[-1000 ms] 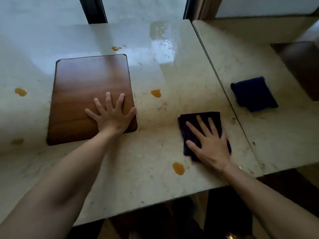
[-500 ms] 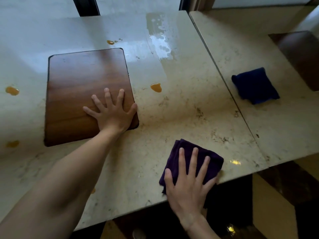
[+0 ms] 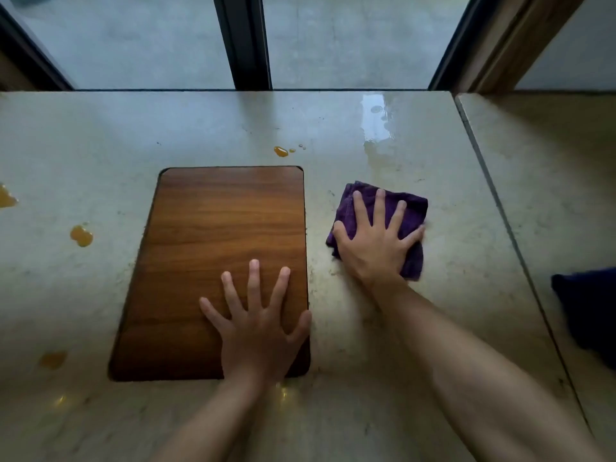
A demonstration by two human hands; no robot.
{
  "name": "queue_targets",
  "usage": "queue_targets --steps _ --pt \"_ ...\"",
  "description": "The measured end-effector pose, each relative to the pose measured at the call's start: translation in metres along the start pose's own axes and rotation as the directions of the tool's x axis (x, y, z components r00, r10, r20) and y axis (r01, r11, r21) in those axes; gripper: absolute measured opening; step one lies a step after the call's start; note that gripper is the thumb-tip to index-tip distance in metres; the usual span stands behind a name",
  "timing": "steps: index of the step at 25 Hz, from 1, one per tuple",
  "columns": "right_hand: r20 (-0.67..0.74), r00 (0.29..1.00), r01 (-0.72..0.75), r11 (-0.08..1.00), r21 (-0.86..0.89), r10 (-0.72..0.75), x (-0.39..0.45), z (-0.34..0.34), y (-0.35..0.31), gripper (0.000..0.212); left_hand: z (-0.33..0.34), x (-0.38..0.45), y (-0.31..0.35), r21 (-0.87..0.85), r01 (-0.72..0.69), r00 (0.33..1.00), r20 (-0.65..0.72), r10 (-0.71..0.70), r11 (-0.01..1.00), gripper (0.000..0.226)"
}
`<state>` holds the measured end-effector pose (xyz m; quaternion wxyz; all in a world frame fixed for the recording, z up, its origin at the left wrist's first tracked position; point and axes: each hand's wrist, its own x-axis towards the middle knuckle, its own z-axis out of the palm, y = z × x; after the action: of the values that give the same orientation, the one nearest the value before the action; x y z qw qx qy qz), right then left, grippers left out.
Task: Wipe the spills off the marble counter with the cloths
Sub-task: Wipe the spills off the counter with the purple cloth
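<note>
My right hand (image 3: pixel 376 241) presses flat, fingers spread, on a folded purple cloth (image 3: pixel 411 208) lying on the marble counter (image 3: pixel 383 331) just right of a wooden board (image 3: pixel 216 248). My left hand (image 3: pixel 256 325) lies flat and spread on the board's near right corner, holding nothing. Orange spills remain: a small one (image 3: pixel 281 151) beyond the board, one (image 3: pixel 81 236) to its left, one (image 3: pixel 6 197) at the left edge and a faint one (image 3: pixel 52 360) at the near left. A clear wet patch (image 3: pixel 378 128) shines at the far right.
A dark blue cloth (image 3: pixel 590 315) lies on the adjoining counter slab at the right edge, past a seam (image 3: pixel 500 208). A window with dark frames (image 3: pixel 243 41) runs along the counter's far edge.
My right hand has slid the purple cloth from the counter's near edge up beside the board. The orange spots near the front edge and right of the board are no longer visible. The view shifted right.
</note>
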<state>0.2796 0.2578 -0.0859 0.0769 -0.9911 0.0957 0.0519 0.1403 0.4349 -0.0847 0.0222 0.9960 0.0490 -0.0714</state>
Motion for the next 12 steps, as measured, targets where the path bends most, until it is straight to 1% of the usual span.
queue_targets --steps 1,3,5,7,9,12 --pt "0.041 0.999 0.001 1.0 0.0 -0.001 0.037 -0.007 -0.004 0.071 0.0 0.001 0.0 -0.001 -0.003 1.0 0.014 0.003 1.0 0.083" --pt "0.076 0.997 0.021 1.0 0.005 -0.021 0.111 -0.02 -0.011 0.073 0.001 0.005 -0.002 0.004 -0.019 0.999 0.028 0.019 1.0 0.083" --pt "0.071 0.996 0.049 0.999 -0.008 -0.048 0.182 -0.028 -0.02 0.074 0.007 0.013 -0.003 0.013 -0.017 1.0 0.003 0.017 1.0 0.085" --pt "0.056 0.998 0.043 0.999 -0.011 -0.042 0.243 -0.037 -0.03 0.073 0.015 0.017 -0.002 0.051 0.002 0.999 -0.033 -0.001 0.999 0.085" --pt "0.075 0.995 0.061 0.998 -0.006 -0.06 0.293 -0.044 -0.045 0.072 0.021 0.02 -0.001 0.085 0.032 0.997 -0.071 -0.026 0.996 0.086" --pt "0.075 0.986 0.152 0.988 -0.008 -0.151 0.33 -0.043 -0.064 0.066 0.03 0.017 -0.001 0.138 0.055 0.989 -0.141 -0.036 0.989 0.089"
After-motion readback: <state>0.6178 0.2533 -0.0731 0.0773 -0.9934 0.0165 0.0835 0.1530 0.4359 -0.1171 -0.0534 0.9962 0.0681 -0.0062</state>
